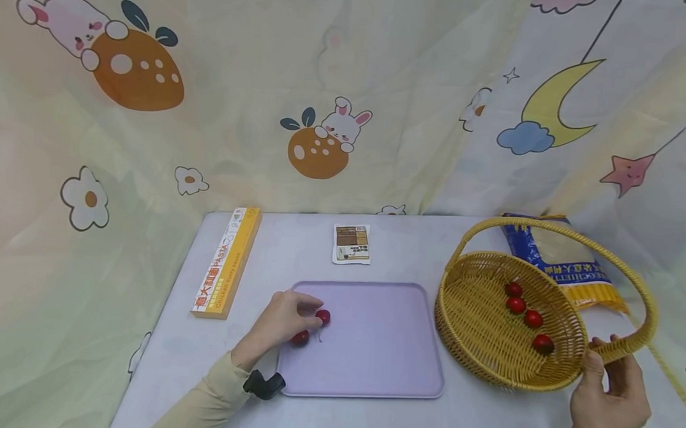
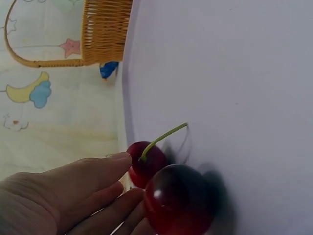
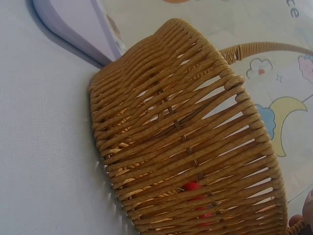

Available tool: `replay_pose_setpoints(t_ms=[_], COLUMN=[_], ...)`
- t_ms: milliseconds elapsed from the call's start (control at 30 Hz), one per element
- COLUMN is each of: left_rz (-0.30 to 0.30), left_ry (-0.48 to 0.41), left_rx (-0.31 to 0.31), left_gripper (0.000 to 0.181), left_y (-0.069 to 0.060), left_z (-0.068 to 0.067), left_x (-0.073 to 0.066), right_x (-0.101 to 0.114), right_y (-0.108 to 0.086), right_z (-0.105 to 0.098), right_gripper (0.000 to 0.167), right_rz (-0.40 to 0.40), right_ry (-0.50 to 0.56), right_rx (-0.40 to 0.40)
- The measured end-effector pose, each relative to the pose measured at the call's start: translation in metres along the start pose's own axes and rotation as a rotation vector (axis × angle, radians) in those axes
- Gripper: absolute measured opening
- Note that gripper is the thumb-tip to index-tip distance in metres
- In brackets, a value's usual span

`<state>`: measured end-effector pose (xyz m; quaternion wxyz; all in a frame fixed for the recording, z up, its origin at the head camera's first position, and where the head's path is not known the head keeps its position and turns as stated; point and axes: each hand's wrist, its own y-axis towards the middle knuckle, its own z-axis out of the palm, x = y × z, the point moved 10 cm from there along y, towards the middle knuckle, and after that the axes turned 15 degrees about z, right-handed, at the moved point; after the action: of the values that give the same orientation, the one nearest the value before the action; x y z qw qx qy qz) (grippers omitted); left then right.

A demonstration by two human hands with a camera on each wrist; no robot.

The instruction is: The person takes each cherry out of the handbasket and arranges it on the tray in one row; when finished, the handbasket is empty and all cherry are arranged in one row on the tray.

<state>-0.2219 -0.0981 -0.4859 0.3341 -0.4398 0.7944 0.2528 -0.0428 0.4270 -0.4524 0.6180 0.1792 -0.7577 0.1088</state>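
Note:
On the left side of a lavender tray, my left hand pinches a dark red cherry between thumb and fingers. Its green stem shows in the left wrist view, where the thumb meets the cherry's side. A second cherry lies on the tray just below that hand, nearer that wrist camera. To the right, a woven basket with an arched handle stands on the table, with several red cherries inside. My right hand grips the basket where the handle joins the rim; only its fingertips edge into the right wrist view.
A yellow and white pasta box lies at the table's left. Behind the tray is a small sachet. A blue and yellow pasta bag lies partly hidden behind the basket. A printed curtain hangs along the table's back edge.

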Motion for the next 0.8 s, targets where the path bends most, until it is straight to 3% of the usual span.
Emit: replay_pose_setpoints(t_ms=[233,367,633,800], left_rz=[0.000,0.062,0.209,0.270], left_ry=[-0.021,-0.049,-0.120,-0.173], left_rx=[-0.010,0.005,0.067,0.102], left_gripper=[0.032,0.033,0.032,0.033], left_y=[0.011,0.026,0.059,0.082], left_z=[-0.006,-0.002,0.019,0.037], left_x=[-0.018,-0.039,-0.092,-0.119], right_x=[0.000,-0.001,0.000,0.004], right_y=[0.000,0.001,0.000,-0.002], right_z=[-0.003,-0.003,-0.002,-0.001], right_gripper=[0.042,0.043,0.042,0.042], right_rz=[0.019,0.024,-0.013,-0.042], right_ry=[0.006,0.020,0.018,0.049], right_rx=[-0.004,-0.001,0.009,0.020])
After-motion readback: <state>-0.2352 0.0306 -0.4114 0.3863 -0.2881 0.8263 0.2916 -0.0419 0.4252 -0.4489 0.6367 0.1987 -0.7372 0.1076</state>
